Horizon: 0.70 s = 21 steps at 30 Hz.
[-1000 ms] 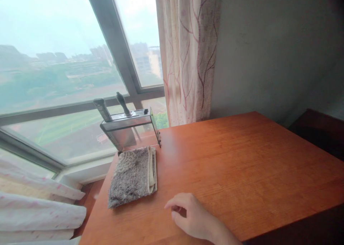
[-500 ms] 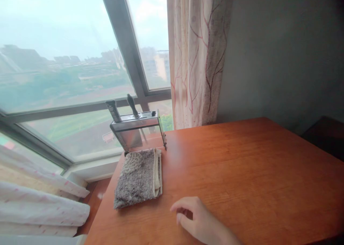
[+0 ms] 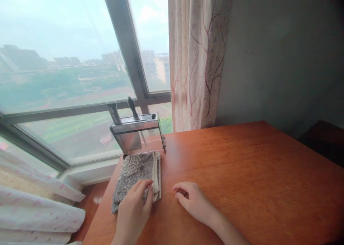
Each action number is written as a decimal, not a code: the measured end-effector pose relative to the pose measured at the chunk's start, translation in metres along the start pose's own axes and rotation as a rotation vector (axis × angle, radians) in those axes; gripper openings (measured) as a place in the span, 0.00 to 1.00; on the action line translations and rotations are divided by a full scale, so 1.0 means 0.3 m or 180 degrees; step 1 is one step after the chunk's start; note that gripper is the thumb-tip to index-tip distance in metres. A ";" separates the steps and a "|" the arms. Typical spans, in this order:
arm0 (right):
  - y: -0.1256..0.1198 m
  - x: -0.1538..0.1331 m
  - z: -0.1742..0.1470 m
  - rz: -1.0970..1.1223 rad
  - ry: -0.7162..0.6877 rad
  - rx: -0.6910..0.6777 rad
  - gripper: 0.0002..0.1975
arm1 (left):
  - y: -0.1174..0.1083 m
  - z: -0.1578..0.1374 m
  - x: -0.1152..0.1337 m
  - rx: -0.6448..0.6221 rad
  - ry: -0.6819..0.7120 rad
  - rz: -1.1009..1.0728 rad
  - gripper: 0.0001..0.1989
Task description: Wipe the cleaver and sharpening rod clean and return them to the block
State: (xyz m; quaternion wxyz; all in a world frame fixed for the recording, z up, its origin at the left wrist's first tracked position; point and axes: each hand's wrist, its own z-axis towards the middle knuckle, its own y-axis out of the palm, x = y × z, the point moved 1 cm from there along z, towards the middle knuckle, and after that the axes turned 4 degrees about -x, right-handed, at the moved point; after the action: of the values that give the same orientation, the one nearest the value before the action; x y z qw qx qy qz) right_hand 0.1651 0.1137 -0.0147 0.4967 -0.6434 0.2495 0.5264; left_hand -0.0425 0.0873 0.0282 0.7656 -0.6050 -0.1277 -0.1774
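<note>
A folded grey towel with a cream edge lies on the left part of the wooden table. Over its near right side is my left hand, fingers bent and thumb apart, holding nothing; whether it touches the cloth I cannot tell. To the right of the towel, my right hand is curved above the tabletop, a gap between thumb and fingers and nothing in it. Right behind the towel stands a knife rack of metal and clear panels. A cleaver handle and a slimmer dark handle rise from its top.
The brown wooden table stretches to the right. Windows fill the left and back, with a patterned curtain beside the grey wall. Another curtain hangs low at the left, near the table's edge.
My left hand has come into view from below, over the towel. My right hand has moved slightly forward. The towel and knife rack have stayed in place.
</note>
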 end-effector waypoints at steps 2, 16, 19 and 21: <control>0.009 0.002 0.017 0.0040 0.0007 0.0042 0.14 | -0.040 0.062 -0.072 0.0334 -0.0234 0.0275 0.13; 0.092 0.043 0.230 0.0255 0.0332 0.0248 0.21 | -0.091 0.199 -0.374 -0.0281 -0.1553 -0.0249 0.31; 0.115 0.024 0.252 0.0243 0.0394 0.0317 0.23 | -0.068 0.202 -0.353 -0.0395 -0.1355 -0.0136 0.26; 0.117 0.000 0.252 0.0095 0.0294 0.0355 0.23 | -0.049 0.202 -0.319 -0.0143 -0.1039 -0.0243 0.20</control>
State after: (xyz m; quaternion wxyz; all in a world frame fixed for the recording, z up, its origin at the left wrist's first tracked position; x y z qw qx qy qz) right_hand 0.1030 0.1685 -0.0243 0.5119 -0.6345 0.3106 0.4887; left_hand -0.1341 0.1543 0.0160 0.7137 -0.6374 -0.2693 -0.1085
